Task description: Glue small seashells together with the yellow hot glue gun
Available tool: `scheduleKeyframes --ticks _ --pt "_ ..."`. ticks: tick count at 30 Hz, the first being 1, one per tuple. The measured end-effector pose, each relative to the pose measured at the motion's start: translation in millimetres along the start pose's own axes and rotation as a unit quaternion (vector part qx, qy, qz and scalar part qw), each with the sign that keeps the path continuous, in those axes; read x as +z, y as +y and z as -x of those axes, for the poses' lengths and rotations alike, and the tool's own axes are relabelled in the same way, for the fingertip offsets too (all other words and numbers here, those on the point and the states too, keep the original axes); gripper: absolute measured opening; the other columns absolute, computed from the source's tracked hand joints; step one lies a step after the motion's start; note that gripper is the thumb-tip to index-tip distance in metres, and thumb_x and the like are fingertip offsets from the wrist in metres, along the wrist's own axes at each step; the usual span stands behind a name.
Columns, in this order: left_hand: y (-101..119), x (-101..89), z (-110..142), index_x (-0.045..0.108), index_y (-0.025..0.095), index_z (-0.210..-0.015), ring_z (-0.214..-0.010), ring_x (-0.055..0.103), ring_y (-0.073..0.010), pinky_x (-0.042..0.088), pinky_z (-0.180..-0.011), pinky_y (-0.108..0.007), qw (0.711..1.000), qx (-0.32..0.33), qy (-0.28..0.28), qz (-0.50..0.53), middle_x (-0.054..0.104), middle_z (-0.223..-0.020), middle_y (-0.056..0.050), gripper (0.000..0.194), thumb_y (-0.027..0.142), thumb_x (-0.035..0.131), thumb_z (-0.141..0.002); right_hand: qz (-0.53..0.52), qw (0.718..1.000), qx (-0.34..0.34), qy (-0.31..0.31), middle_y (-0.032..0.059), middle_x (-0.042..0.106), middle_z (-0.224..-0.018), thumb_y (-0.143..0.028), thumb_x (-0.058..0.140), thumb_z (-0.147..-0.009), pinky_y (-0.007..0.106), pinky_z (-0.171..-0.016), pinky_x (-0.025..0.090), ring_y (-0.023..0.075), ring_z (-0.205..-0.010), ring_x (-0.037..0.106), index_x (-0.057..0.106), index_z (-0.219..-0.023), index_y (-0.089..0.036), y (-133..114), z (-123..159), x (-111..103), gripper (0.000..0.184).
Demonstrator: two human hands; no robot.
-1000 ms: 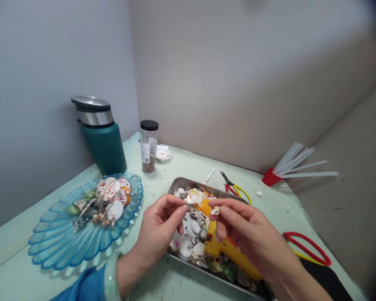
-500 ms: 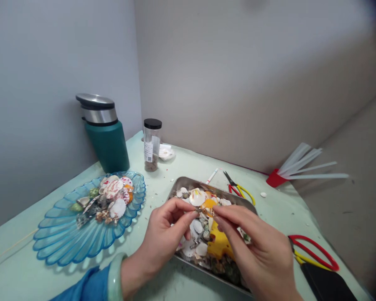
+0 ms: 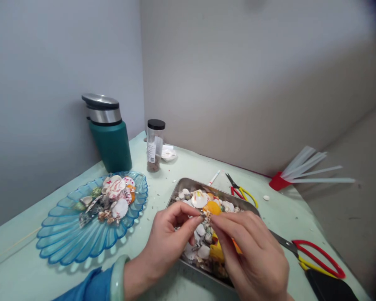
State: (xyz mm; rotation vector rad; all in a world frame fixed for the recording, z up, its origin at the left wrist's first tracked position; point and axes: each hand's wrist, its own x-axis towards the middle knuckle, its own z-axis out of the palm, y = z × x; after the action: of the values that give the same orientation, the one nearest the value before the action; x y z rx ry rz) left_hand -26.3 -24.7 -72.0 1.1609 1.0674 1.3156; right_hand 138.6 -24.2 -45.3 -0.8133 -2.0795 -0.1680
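Above a metal tray (image 3: 188,181) of assorted shells, my two hands meet fingertip to fingertip. My right hand (image 3: 253,246) pinches a small brown-and-white speckled shell (image 3: 208,216) between thumb and forefinger. Thumb and forefinger of my left hand (image 3: 172,234) are pressed together right beside it, on something small and dark that I cannot make out. Behind the fingertips lie an orange shell (image 3: 212,207) and a white scallop shell (image 3: 199,199). My right hand partly hides a yellow piece (image 3: 217,252) in the tray.
A blue shell-shaped dish (image 3: 72,234) with shells stands left. Behind are a green bottle (image 3: 111,146), a clear jar (image 3: 155,146) and a marker (image 3: 214,177). Small scissors (image 3: 241,192), large red-handled scissors (image 3: 319,257) and a red cup (image 3: 279,181) of translucent sticks are right.
The fingertips of my two hands have come closer together, the right hand moving left and slightly down. The whole view has shifted a little, so most things appear slightly farther right.
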Motion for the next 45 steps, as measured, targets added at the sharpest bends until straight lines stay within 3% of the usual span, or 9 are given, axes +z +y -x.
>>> scheduleKeyframes --ticks 9,22,28,32,35,38,42,45 --pt "1.1 1.0 0.3 0.060 0.015 -0.077 -0.040 0.049 -0.0080 0.038 -0.041 -0.017 1.000 -0.005 -0.008 0.009 0.053 -0.048 0.005 0.013 0.026 0.065 -0.077 0.034 0.999 -0.023 0.006 0.0106 0.066 -0.082 -0.003 0.059 -0.080 0.036 -0.064 0.042 0.0211 -0.073 0.054 0.067 -0.096 -0.013 1.5 1.1 6.3 0.019" --pt "1.6 1.4 -0.5 0.062 0.014 -0.079 -0.042 0.055 -0.0099 0.039 -0.043 -0.018 0.999 -0.024 -0.022 0.021 0.058 -0.047 0.003 0.015 0.028 0.066 -0.078 0.030 0.998 -0.054 -0.011 0.0103 0.071 -0.087 0.003 0.058 -0.075 0.037 -0.069 0.043 0.0227 -0.077 0.056 0.065 -0.101 -0.014 1.6 -0.7 5.1 0.032" --pt "1.8 1.6 -1.1 0.061 0.015 -0.078 -0.041 0.055 -0.0095 0.040 -0.043 -0.018 0.997 -0.031 -0.022 0.060 0.059 -0.046 0.004 0.014 0.028 0.067 -0.077 0.004 1.000 -0.006 -0.011 0.0100 0.066 -0.091 -0.003 0.060 -0.080 0.036 -0.071 0.045 0.0212 -0.080 0.057 0.062 -0.104 -0.015 0.7 0.4 4.4 0.027" --pt "4.9 0.4 -4.5 0.059 0.015 -0.076 -0.035 0.050 -0.0084 0.037 -0.040 -0.017 0.994 -0.055 -0.013 0.093 0.058 -0.042 0.004 0.019 0.031 0.070 -0.074 -0.058 0.992 0.109 0.030 0.0051 0.064 -0.087 -0.014 0.061 -0.083 0.028 -0.064 0.047 0.0162 -0.073 0.058 0.058 -0.102 -0.019 -0.8 -0.4 3.8 0.020" --pt "6.9 0.0 -5.3 0.059 0.015 -0.075 -0.034 0.047 -0.0069 0.035 -0.041 -0.017 0.989 -0.067 -0.011 0.134 0.058 -0.041 0.005 0.022 0.033 0.071 -0.073 -0.146 0.952 0.267 0.012 0.0003 0.062 -0.074 -0.024 0.061 -0.084 0.025 -0.055 0.047 0.0137 -0.060 0.056 0.059 -0.094 -0.021 -2.5 -2.4 5.6 0.010" --pt "6.9 0.9 -2.9 0.060 0.015 -0.079 -0.036 0.045 -0.0054 0.034 -0.044 -0.016 0.980 -0.089 -0.034 0.175 0.056 -0.040 0.005 0.020 0.032 0.071 -0.076 -0.287 0.867 0.404 -0.048 -0.0007 0.060 -0.069 -0.034 0.063 -0.081 0.024 -0.052 0.047 0.0137 -0.059 0.056 0.061 -0.086 -0.020 -6.5 -6.0 7.8 0.015" --pt "6.8 3.5 1.5 0.061 0.015 -0.078 -0.036 0.044 -0.0039 0.030 -0.044 -0.015 0.977 -0.104 -0.048 0.181 0.055 -0.040 0.006 0.020 0.032 0.071 -0.075 -0.431 0.753 0.491 -0.079 -0.0056 0.050 -0.060 -0.038 0.070 -0.076 0.018 -0.045 0.037 0.0078 -0.050 0.044 0.062 -0.078 -0.018 -13.3 -10.1 8.7 0.021" --pt "7.8 5.2 2.9 0.060 0.014 -0.077 -0.037 0.045 -0.0038 0.029 -0.044 -0.015 0.980 -0.106 -0.038 0.162 0.054 -0.040 0.006 0.022 0.033 0.072 -0.074 -0.473 0.707 0.522 -0.063 -0.0068 0.049 -0.058 -0.037 0.072 -0.075 0.016 -0.046 0.035 0.0059 -0.050 0.040 0.062 -0.078 -0.018 -15.7 -9.7 8.7 0.021"
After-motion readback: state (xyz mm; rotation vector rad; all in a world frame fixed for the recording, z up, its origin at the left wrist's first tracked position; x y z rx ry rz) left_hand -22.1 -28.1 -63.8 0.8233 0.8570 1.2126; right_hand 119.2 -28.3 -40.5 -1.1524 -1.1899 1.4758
